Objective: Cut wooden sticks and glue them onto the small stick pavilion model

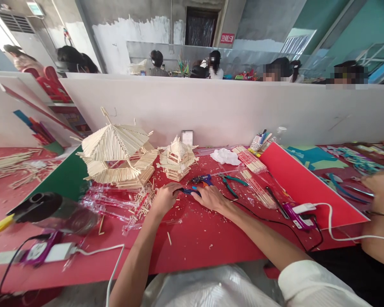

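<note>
My left hand (167, 197) and my right hand (211, 198) meet over the red table, both with fingers closed on a slim dark blue tool (188, 191). Its exact kind is hard to make out, as fingers cover its ends. Just beyond my right hand lies a blue and orange glue gun (205, 179). To the right of it rest green-handled pliers (232, 184). A small pagoda model of wooden sticks (177, 160) stands behind my left hand, and a larger stick pavilion (115, 147) stands at the left. Loose stick offcuts (144, 207) are heaped beside my left hand.
Packs of wooden sticks (250, 160), crumpled white tissue (225, 156) and a purple power strip (299, 217) lie at right, near a red divider (310, 192). A clear bottle (73, 219) lies at left by plastic wrappers (107, 200). Another person's arm (382, 200) is at far right.
</note>
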Demonstrator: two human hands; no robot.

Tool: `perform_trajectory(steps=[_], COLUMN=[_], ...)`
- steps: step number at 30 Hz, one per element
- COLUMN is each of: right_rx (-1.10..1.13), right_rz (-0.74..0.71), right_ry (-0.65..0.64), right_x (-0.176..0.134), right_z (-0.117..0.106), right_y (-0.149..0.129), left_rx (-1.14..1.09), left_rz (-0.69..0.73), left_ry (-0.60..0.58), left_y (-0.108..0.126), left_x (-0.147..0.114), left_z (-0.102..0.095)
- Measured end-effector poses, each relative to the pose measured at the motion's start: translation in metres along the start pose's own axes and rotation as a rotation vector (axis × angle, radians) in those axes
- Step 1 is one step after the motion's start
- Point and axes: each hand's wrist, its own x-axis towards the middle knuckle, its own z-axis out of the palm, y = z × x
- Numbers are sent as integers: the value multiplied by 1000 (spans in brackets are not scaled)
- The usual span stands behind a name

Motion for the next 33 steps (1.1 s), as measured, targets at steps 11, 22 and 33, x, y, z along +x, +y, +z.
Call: perform_trajectory(steps=[11, 22, 33], right_rx=[24, 31, 43], right_rz=[69, 167, 230], right_ry=[1, 34, 128], right_x=[1, -28, -41], right_z=[0, 6, 20], right_y=[6, -21, -44], left_rx=[-56, 173, 397], left_rz=[9, -135, -244], left_ry=[37, -21, -59], left_y=[12, 0, -12], left_x=[-1, -2, -7], left_z=[-2, -12, -8])
